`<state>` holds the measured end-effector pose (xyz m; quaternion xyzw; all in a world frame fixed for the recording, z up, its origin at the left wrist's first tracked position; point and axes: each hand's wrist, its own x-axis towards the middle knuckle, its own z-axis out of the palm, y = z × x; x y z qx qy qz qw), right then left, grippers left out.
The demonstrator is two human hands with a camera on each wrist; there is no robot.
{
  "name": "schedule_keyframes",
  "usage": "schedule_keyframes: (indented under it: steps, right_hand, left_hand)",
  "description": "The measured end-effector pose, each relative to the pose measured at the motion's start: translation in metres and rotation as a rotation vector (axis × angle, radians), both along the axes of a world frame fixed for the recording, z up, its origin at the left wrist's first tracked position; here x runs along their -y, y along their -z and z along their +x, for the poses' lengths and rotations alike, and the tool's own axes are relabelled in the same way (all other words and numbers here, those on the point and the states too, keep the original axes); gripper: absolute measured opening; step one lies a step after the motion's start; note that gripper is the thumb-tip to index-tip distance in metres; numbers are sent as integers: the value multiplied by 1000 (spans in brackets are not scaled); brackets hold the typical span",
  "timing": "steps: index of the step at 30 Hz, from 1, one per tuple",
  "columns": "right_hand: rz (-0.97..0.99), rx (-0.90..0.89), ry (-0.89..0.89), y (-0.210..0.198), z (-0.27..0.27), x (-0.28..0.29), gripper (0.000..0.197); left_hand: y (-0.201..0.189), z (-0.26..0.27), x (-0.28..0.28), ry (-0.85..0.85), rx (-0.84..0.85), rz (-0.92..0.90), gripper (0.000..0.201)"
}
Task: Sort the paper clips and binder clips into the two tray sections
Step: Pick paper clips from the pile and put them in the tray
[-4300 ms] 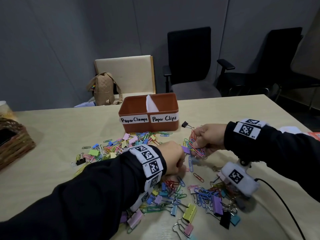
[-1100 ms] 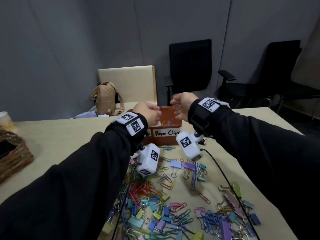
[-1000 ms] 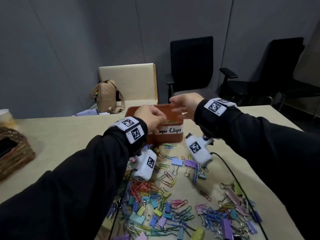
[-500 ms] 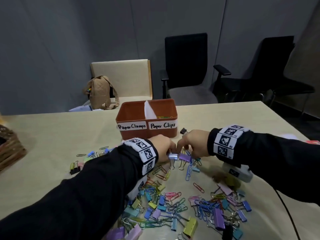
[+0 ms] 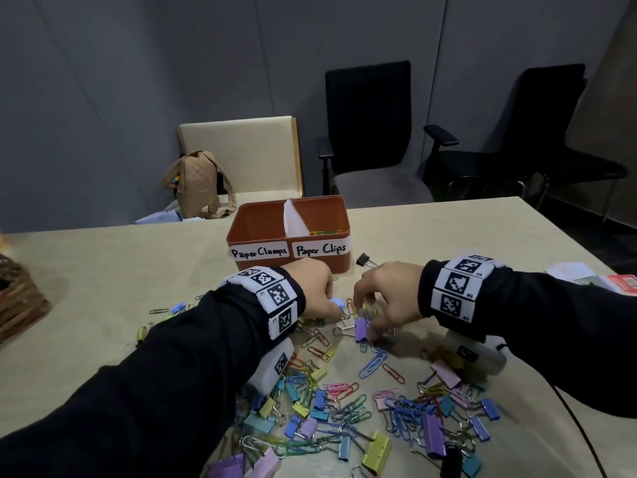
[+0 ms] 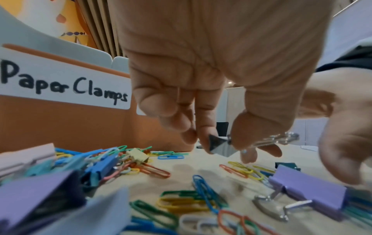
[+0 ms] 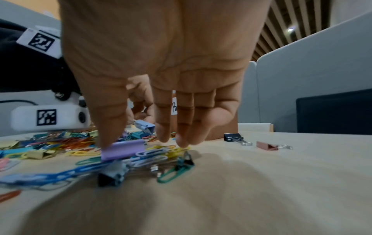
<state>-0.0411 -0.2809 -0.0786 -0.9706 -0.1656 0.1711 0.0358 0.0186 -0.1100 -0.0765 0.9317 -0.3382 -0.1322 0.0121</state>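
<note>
The orange tray point(image 5: 289, 270) stands at mid table, labelled "Paper Clamps" on the left and "Paper Clips" on the right. A few paper clips point(image 5: 324, 232) lie in the right section. Just in front of it, my left hand point(image 5: 331, 310) pinches a light blue binder clip point(image 5: 337, 312) between thumb and fingers, lifted slightly off the table point(image 6: 219, 147). My right hand point(image 5: 365, 326) points straight fingers down into the pile. Its thumb touches a purple binder clip point(image 7: 122, 150) and its fingers point(image 7: 181, 136) hover over yellow paper clips point(image 7: 177, 150).
A mixed pile of coloured paper clips and binder clips point(image 5: 344, 408) spreads from the hands toward me. A black binder clip point(image 5: 365, 260) lies right of the tray. A wicker basket point(image 5: 17, 301) sits at the far left and papers point(image 5: 586, 277) at the right edge.
Both hands came down from over the tray to the pile in front of it. My left hand took up the light blue binder clip. My right hand settled onto the purple one.
</note>
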Motion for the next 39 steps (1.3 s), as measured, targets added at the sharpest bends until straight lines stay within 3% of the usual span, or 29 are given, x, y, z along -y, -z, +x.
schedule_keyframes:
  steps: [4, 6, 11, 19, 28, 33, 39]
  right_hand:
    - [-98, 43, -33, 5, 1, -9, 51]
    - [-142, 49, -50, 10, 2, -12, 45]
    - [-31, 82, -52, 3, 0, -15, 32]
    - [327, 68, 237, -25, -3, 33, 28]
    - [373, 117, 200, -3, -13, 27, 45]
    - [565, 88, 411, -7, -8, 43, 34]
    - [417, -52, 559, -3, -7, 78, 18]
  left_hand:
    - [-4, 1, -3, -50, 11, 35, 39]
    - [-5, 1, -5, -59, 20, 32, 35]
    - [-6, 1, -10, -80, 33, -6, 31]
    - [-5, -11, 8, -26, -17, -48, 31]
    - [-11, -13, 10, 10, 9, -65, 24]
    - [-11, -21, 20, 57, -33, -139, 19]
    - [-2, -40, 61, 181, -69, -124, 20]
